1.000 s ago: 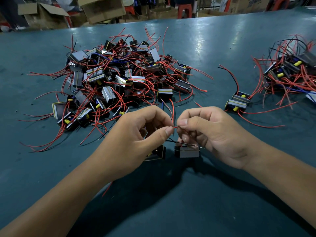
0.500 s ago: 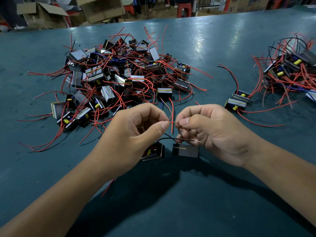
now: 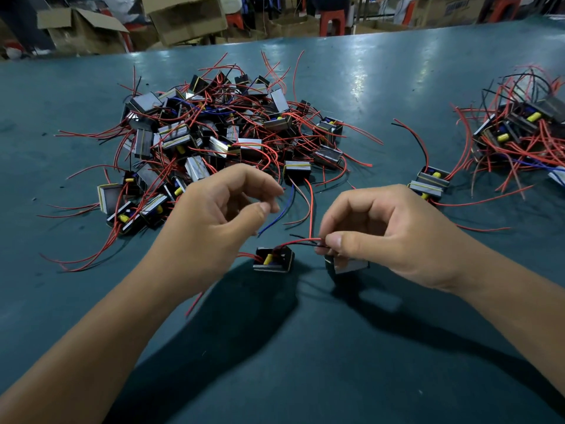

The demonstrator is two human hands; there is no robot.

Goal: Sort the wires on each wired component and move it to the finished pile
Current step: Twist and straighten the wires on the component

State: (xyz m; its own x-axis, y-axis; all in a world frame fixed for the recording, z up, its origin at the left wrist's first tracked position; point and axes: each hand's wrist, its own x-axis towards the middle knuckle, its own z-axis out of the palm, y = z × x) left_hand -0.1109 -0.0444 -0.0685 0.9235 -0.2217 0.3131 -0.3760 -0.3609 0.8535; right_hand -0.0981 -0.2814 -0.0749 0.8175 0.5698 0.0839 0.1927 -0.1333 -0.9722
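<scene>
The right hand (image 3: pixel 388 237) pinched a red wire and a black wire (image 3: pixel 301 241) between thumb and forefinger, at the point where both leads ran toward the hand from the wired component (image 3: pixel 273 260) on the worktop (image 3: pixel 305 362). This grip appeared intended to gather the 2 leads together and draw them to 1 side of the part. A second component (image 3: pixel 350 264) lay directly beneath the right hand, largely hidden by the fingers; whether the hand touched it could not be determined.

The left hand (image 3: pixel 220 215) was raised above the worktop with fingers loosely curled and thumb near the forefinger, and grasped nothing. A blue wire (image 3: pixel 281 214) passed just beside its fingertips without visible contact.

The component being worked sat between the 2 hands, close to the person, apart from both piles, presumably to keep its leads from tangling with others. The unsorted pile (image 3: pixel 214 139) lay beyond the left hand. The finished pile (image 3: pixel 519 133) lay at the far right, with a pair of components (image 3: pixel 431 182) set near its edge, beside the right hand. Cardboard boxes (image 3: pixel 183 16) stood beyond the worktop.
</scene>
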